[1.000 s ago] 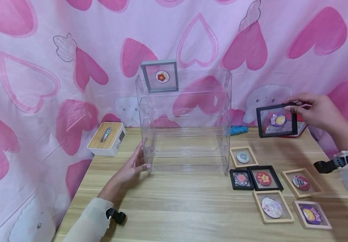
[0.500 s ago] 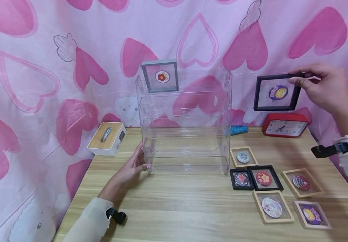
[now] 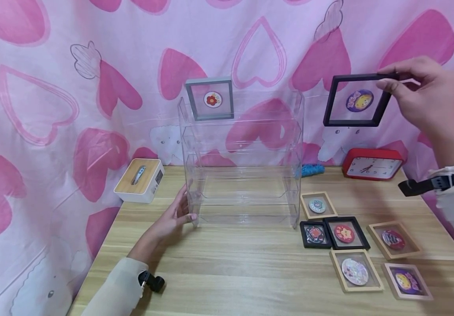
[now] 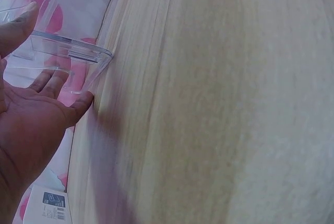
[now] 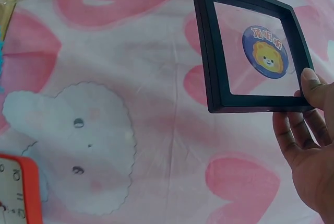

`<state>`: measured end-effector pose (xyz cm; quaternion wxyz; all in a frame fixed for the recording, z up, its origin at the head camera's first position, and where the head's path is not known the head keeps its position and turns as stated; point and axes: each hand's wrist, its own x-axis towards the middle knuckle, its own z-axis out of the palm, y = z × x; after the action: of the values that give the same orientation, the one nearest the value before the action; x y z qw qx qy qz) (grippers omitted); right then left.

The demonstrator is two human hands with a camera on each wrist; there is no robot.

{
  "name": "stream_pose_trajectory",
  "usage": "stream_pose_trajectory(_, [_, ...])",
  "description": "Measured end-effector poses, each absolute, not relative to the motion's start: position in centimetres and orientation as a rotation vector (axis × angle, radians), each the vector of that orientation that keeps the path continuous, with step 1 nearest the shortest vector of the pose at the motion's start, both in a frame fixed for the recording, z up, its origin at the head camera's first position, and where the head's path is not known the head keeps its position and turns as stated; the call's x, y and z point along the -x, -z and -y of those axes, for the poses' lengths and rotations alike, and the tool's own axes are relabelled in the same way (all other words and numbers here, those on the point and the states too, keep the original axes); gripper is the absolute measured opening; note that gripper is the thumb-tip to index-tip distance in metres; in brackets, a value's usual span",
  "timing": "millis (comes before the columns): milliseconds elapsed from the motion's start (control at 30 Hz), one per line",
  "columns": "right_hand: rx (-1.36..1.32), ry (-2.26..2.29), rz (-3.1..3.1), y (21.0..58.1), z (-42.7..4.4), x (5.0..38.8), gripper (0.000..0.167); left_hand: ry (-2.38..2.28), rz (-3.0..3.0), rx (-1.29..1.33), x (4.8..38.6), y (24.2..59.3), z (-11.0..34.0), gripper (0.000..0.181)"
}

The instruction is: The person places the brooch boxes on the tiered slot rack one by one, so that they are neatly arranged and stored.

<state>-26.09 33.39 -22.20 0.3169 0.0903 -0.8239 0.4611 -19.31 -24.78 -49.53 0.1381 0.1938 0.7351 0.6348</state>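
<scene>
My right hand pinches a black-framed clear display case by its upper right corner. A purple round badge with a yellow bear face is inside it. The case hangs upright in the air, right of a clear tiered display rack and apart from it. My left hand holds the rack's lower left side, thumb at the front edge; in the left wrist view its fingers show partly through the clear plastic. A grey-framed case with a red flower badge stands at the top left of the rack.
Several framed badges, among them a black-framed star badge and a wood-coloured framed one, lie on the table at right. A red clock and blue string are behind. A white box stands left.
My right hand has raised the black-framed case from in front of the red clock to above it, uncovering the clock. My left hand has stayed at the rack.
</scene>
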Motion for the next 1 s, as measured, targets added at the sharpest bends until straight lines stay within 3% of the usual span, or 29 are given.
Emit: stream_pose_trajectory(1000, [-0.285,-1.385,2.022,17.6,-26.9,27.4,0.028,-1.825,-2.141,-0.540,19.4,49.8,24.7,0.113])
